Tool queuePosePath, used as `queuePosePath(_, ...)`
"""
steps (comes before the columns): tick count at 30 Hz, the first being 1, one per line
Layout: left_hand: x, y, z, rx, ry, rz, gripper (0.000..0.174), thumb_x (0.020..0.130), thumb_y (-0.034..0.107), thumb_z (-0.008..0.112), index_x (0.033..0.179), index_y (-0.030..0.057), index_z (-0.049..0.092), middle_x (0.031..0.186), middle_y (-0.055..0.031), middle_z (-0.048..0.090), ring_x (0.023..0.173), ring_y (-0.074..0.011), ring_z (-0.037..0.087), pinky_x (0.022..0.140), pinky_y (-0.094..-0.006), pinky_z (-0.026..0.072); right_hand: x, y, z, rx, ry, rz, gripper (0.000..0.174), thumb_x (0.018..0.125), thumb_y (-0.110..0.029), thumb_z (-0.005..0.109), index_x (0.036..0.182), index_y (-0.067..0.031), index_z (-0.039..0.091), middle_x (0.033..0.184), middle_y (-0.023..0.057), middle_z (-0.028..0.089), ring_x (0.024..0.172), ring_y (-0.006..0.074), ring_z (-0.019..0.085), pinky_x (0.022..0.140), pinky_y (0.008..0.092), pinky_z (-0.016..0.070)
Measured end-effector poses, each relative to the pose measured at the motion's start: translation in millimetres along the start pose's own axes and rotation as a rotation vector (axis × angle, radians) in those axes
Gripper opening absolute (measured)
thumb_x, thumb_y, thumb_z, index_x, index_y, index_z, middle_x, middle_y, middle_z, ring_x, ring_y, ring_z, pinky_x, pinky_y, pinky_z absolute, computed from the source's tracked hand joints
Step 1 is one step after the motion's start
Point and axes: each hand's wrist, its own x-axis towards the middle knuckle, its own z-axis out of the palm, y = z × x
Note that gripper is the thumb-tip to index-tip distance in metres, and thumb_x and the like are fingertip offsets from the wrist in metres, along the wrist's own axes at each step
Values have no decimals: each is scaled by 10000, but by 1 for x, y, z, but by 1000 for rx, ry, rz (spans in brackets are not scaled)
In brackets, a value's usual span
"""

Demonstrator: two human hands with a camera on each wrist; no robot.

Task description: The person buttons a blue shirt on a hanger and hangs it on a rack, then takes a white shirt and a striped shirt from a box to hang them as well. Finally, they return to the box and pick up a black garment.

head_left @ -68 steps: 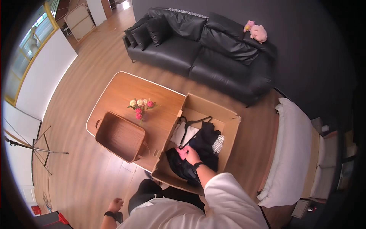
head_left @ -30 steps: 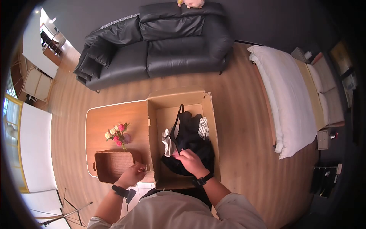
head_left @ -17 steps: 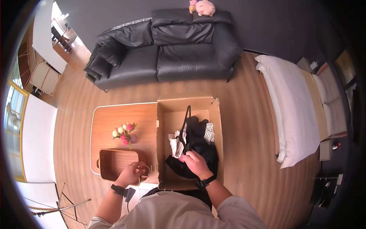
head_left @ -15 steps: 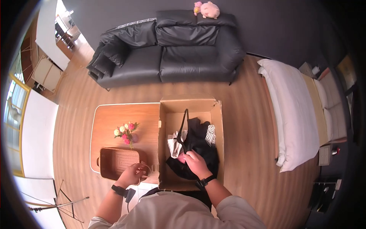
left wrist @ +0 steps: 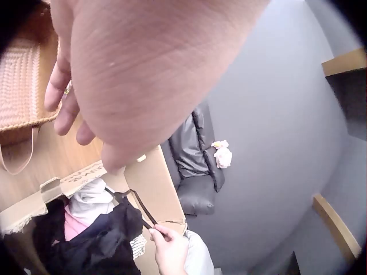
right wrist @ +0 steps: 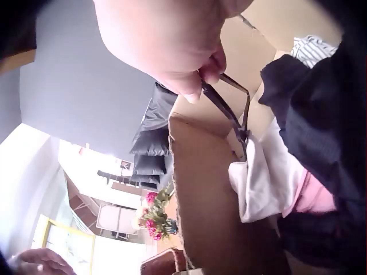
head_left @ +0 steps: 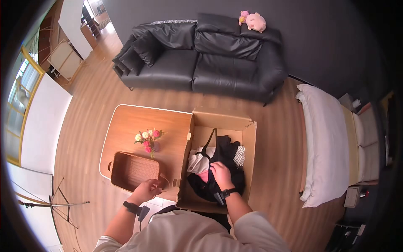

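My right hand [head_left: 221,175] is over the open cardboard box [head_left: 222,116], pinching one end of a black clothes hanger [right wrist: 221,106] between thumb and fingers. The hanger slants down toward a white garment [right wrist: 261,180], which lies against a pink one [right wrist: 315,195]. Black clothing [head_left: 227,149] fills much of the box, with a striped black-and-white piece [head_left: 239,156] at its right. My left hand [head_left: 147,190] hovers at the near right corner of a brown woven basket [head_left: 130,157], fingers loosely bent and holding nothing. In the left wrist view the basket's handle loop [left wrist: 20,163] hangs apart from those fingers.
The basket and a vase of pink and cream flowers [head_left: 149,138] stand on a wooden table [head_left: 126,122], left of the box. Beyond are a black sofa [head_left: 222,71] with plush toys [head_left: 255,22] and, right, a bed [head_left: 325,143]. A tripod stand [head_left: 63,205] is at left.
My left hand has come up from beside my body to the basket. My right hand has stayed in the box area, shifting a little off the pink garment. The head view has swung about.
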Motion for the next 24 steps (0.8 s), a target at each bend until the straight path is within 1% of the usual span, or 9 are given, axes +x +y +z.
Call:
queuePosePath(4, -1, -7, -1, 40, 4, 19, 385, 970, 182, 703, 1285, -28, 631, 988, -153, 759, 767, -205, 725, 698, -341, 571, -45, -2, -3, -176, -96, 71, 315, 942, -91, 642, 1252, -42, 673, 1146, 146, 704, 968, 356, 708, 821, 447, 588)
queuePosePath(7, -3, 1, -7, 32, -21, -8, 387, 966, 179, 705, 1284, -30, 632, 963, -148, 756, 750, -194, 722, 698, -337, 570, -93, -6, -16, -303, -256, 244, 260, 981, -107, 563, 1215, -49, 659, 1109, 151, 686, 899, 366, 722, 798, 452, 604)
queuePosePath(10, 3, -7, -6, 40, -29, -22, 408, 958, 183, 714, 1291, -37, 626, 959, -153, 756, 736, -189, 720, 693, -331, 568, -144, -2, -20, -317, -376, 283, 337, 945, -225, 698, 1238, -66, 656, 1092, 141, 661, 897, 377, 711, 778, 474, 598)
queuePosePath(13, 12, -8, -2, 13, -66, -51, 418, 948, 202, 723, 1280, -36, 636, 1008, -168, 757, 811, -221, 735, 749, -345, 573, -162, 15, -23, -418, -396, 461, 379, 948, -322, 709, 1232, -77, 648, 1074, 131, 639, 880, 372, 713, 760, 470, 599)
queuePosePath(17, 20, -15, 4, 79, -105, -3, 409, 938, 219, 729, 1260, -22, 659, 1095, -182, 749, 958, -278, 736, 855, -375, 567, -150, 47, -16, -469, -236, 538, 319, 969, -373, 679, 1074, -71, 687, 1017, 138, 667, 907, 385, 712, 818, 508, 576)
queuePosePath(18, 22, -13, 5, 83, -122, 4, 406, 935, 223, 730, 1255, -18, 664, 1113, -184, 746, 988, -288, 732, 877, -382, 564, -147, 58, -11, -547, -222, 542, 263, 932, -315, 739, 1002, -67, 686, 1003, 142, 682, 912, 406, 703, 863, 507, 560)
queuePosePath(21, 28, -3, 7, 111, -148, 0, 405, 932, 225, 733, 1254, -13, 671, 1132, -184, 742, 1009, -298, 731, 898, -388, 562, -145, 84, 4, -186, -56, 773, 265, 844, -200, 833, 1010, -63, 679, 1089, 142, 689, 966, 409, 688, 917, 482, 546)
queuePosePath(22, 28, -1, 8, 120, -145, -11, 407, 931, 225, 733, 1255, -13, 671, 1132, -184, 742, 1005, -298, 732, 898, -388, 562, -142, 83, 7, -181, -23, 851, 361, 745, -109, 900, 1018, -48, 673, 1147, 163, 683, 1021, 404, 678, 946, 465, 539)
queuePosePath(24, 28, -3, 9, 135, -145, 2, 411, 931, 226, 733, 1260, -13, 669, 1135, -183, 742, 1002, -297, 733, 896, -387, 563, -127, 67, 0, -94, 76, 908, 435, 754, -118, 895, 1103, -28, 651, 1265, 201, 630, 1087, 413, 662, 977, 486, 532)
